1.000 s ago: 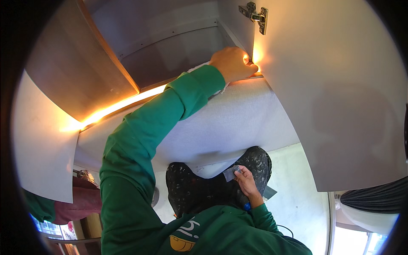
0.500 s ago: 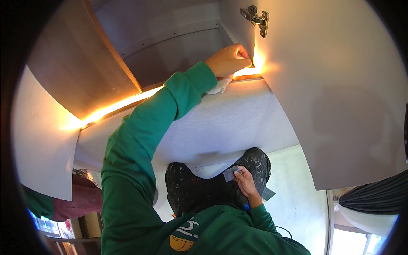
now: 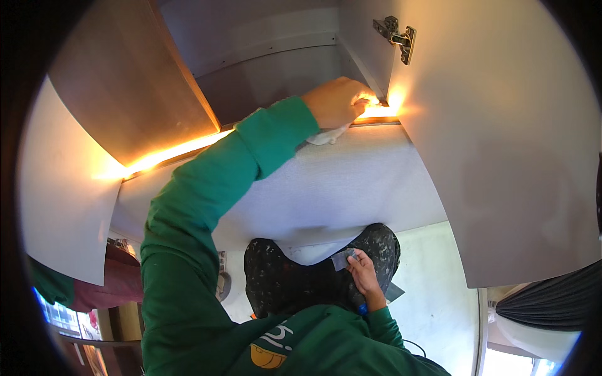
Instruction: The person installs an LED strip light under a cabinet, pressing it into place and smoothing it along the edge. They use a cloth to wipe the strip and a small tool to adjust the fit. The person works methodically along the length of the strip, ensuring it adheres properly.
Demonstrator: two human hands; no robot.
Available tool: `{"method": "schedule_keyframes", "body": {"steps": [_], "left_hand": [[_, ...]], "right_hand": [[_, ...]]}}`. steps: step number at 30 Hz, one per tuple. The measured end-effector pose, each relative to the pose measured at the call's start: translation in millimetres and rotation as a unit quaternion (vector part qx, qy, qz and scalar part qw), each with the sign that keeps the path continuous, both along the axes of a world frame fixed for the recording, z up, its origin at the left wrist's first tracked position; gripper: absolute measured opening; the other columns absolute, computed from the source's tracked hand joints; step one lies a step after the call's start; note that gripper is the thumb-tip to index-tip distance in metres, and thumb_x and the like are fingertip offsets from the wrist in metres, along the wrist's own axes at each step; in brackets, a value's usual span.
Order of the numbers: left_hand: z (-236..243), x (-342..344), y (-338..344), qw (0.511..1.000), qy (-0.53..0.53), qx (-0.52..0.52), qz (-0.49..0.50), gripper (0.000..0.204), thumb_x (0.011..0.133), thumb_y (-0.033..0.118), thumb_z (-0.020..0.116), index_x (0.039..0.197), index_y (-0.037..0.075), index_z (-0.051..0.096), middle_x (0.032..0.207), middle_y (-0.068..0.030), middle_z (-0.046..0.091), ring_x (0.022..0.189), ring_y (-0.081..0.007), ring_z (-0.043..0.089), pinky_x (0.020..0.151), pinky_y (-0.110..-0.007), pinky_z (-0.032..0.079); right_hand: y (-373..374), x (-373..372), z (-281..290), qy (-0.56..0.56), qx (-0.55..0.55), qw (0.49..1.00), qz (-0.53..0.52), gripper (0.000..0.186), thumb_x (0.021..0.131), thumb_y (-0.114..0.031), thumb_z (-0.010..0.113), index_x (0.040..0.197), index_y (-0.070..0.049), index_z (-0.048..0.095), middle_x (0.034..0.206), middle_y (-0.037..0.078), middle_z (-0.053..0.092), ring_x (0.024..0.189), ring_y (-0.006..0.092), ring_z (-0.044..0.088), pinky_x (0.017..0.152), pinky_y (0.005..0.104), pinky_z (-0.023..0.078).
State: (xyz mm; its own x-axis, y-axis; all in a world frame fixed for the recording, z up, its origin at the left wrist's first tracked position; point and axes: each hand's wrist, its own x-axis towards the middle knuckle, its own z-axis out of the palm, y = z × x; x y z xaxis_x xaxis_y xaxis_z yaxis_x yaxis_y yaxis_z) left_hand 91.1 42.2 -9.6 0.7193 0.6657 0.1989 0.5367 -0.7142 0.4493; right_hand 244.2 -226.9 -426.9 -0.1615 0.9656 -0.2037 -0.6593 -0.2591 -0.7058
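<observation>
My left hand (image 3: 335,103) reaches up to the right end of a glowing light strip (image 3: 182,152) along the cabinet's lower edge. Its fingers are bent closed at the lit corner, with the fingertips partly lost in glare. A crumpled white cloth (image 3: 327,136) hangs from under this hand, against the edge. Low over my lap, my right hand (image 3: 362,271) pinches a small flat grey piece (image 3: 342,258), roughly square, that looks like folded sandpaper.
A brown wooden panel (image 3: 125,75) borders the cabinet opening on the left. On the right stands a large pale door panel (image 3: 520,156) with a metal hinge (image 3: 398,39). Dark paint-spotted trousers (image 3: 276,282) cover my knees. A dark gathered curtain (image 3: 545,301) is at the far right.
My left hand has shifted slightly down and right along the lit edge, closer to the corner; the white cloth still hangs beneath it. My right hand keeps holding the grey piece nearly in place.
</observation>
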Motion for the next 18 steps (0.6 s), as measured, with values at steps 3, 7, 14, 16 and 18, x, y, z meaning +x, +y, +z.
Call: {"method": "schedule_keyframes", "body": {"steps": [3, 7, 14, 16, 18], "left_hand": [[1.3, -21.2, 2.7, 0.997, -0.023, 0.055, -0.058, 0.034, 0.102, 0.007, 0.051, 0.128, -0.005, 0.069, 0.116, -0.0224, 0.075, 0.106, -0.0351, 0.074, 0.094, -0.044, 0.057], [0.6, -17.3, 3.8, 0.997, -0.007, 0.066, -0.043, 0.032, 0.103, 0.008, 0.053, 0.127, -0.002, 0.071, 0.118, -0.0211, 0.076, 0.110, -0.0354, 0.073, 0.095, -0.043, 0.056], [-4.5, 19.9, 19.0, 0.995, -0.098, -0.009, -0.033, 0.026, 0.107, 0.016, 0.057, 0.122, 0.001, 0.071, 0.112, -0.0179, 0.078, 0.108, -0.0319, 0.074, 0.095, -0.042, 0.057], [-8.0, 21.5, 25.2, 0.994, -0.091, 0.001, -0.053, 0.024, 0.107, 0.017, 0.057, 0.119, 0.000, 0.071, 0.111, -0.0168, 0.078, 0.106, -0.0309, 0.074, 0.094, -0.042, 0.056], [-10.1, 21.8, 29.4, 0.994, -0.084, 0.005, -0.073, 0.024, 0.107, 0.016, 0.057, 0.117, 0.000, 0.071, 0.111, -0.0160, 0.078, 0.104, -0.0299, 0.073, 0.092, -0.041, 0.056]], "right_hand": [[1.0, -0.8, -1.7, 0.004, 0.002, 1.000, -0.002, 0.024, 0.106, -0.007, 0.064, 0.129, -0.006, 0.062, 0.117, 0.001, 0.072, 0.106, 0.0127, 0.068, 0.095, 0.0337, 0.054], [1.4, -1.8, -1.2, 0.007, 0.009, 1.000, 0.013, 0.024, 0.105, -0.006, 0.064, 0.129, -0.006, 0.062, 0.117, 0.001, 0.072, 0.106, 0.0127, 0.068, 0.094, 0.0327, 0.054], [-0.8, -0.4, 2.1, 0.008, 0.005, 1.000, 0.000, 0.023, 0.106, -0.006, 0.064, 0.129, -0.006, 0.062, 0.118, 0.002, 0.071, 0.107, 0.0132, 0.068, 0.093, 0.0331, 0.054], [0.0, -0.8, 1.5, 0.017, 0.006, 1.000, 0.002, 0.023, 0.106, -0.006, 0.064, 0.129, -0.006, 0.062, 0.118, 0.002, 0.071, 0.106, 0.0134, 0.068, 0.093, 0.0332, 0.054], [0.9, -1.2, 0.7, 0.010, 0.007, 1.000, 0.003, 0.023, 0.106, -0.006, 0.064, 0.129, -0.007, 0.062, 0.118, 0.003, 0.071, 0.107, 0.0135, 0.068, 0.094, 0.0335, 0.054]]}}
